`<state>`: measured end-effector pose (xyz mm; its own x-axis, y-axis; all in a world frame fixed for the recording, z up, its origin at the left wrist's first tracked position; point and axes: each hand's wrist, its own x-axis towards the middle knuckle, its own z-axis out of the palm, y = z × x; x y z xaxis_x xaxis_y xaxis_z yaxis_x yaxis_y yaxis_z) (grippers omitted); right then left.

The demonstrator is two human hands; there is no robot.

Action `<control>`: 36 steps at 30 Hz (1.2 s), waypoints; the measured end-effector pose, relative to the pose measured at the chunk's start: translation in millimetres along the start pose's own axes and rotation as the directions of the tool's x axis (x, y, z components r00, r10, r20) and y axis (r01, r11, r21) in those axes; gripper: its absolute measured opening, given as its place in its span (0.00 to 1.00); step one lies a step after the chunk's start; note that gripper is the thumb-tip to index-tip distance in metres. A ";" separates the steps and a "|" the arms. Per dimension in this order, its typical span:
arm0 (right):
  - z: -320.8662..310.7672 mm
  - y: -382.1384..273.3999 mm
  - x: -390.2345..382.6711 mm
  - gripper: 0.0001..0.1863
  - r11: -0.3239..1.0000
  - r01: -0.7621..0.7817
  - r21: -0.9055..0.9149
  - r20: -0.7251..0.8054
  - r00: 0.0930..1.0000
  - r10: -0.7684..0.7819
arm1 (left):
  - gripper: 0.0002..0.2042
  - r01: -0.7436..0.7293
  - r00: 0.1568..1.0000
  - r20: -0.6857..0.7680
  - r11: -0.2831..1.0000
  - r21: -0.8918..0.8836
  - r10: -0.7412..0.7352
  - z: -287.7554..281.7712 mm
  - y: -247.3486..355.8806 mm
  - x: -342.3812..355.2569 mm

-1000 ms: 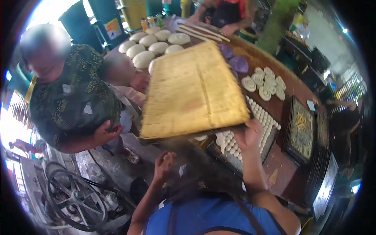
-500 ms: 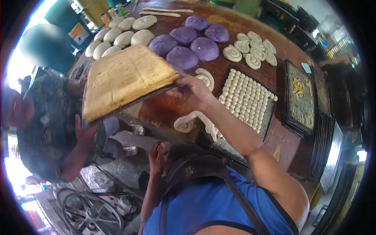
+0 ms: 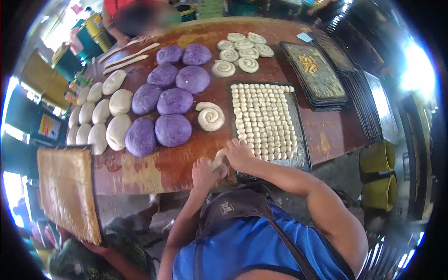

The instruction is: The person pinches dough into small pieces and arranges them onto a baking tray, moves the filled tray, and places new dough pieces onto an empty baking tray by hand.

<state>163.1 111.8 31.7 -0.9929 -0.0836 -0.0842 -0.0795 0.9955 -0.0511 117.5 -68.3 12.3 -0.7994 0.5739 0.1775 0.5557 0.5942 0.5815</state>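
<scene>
At the table's near edge, both hands are closed on one pale dough rope [image 3: 218, 160]. My left hand [image 3: 204, 173] grips it close to its coiled lower end, and my right hand [image 3: 239, 155] holds the upper end, beside the tray's near left corner. That dark tray [image 3: 303, 140] carries tight rows of small dough balls [image 3: 263, 119]. A single large dough coil [image 3: 211, 116] lies just beyond my hands. Left of it are several purple dough balls [image 3: 173, 101]. The fingertips are partly hidden, but the rope shows between the two hands.
At left, a person in a patterned shirt [image 3: 77, 256] holds a tray with a flat brown baked sheet [image 3: 67, 186]. White dough pieces [image 3: 100, 112] and spiral rolls [image 3: 243, 51] cover the far table. Stacked trays [image 3: 322, 79] stand at right. Another person's arm [image 3: 114, 30] reaches in.
My right hand has let go of the tray with the baked sheet, which is now with the person at left. Both my hands have come together on the dough rope. The view has turned.
</scene>
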 end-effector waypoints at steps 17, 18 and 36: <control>-92.5 102.9 -50.0 0.24 0.477 -0.271 0.836 0.446 0.843 -0.302 | 0.08 0.146 0.986 0.138 0.894 -0.423 -0.096 -139.0 -0.7 81.8; -120.5 109.1 -55.3 0.21 0.457 -0.551 0.698 0.677 0.715 -0.171 | 0.08 0.224 0.972 0.138 0.923 -0.314 -0.189 -137.0 0.4 74.2; -1.6 80.6 -89.6 0.28 0.925 -0.033 0.378 0.109 0.994 -0.009 | 0.12 0.421 0.894 0.222 0.564 -0.711 -0.388 1.7 42.5 70.0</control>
<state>245.5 199.6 36.7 -0.9767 -0.0965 -0.1917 -0.0072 0.9074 -0.4201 85.5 -1.9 48.1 -0.8801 0.4078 -0.2432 -0.1857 0.1759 0.9667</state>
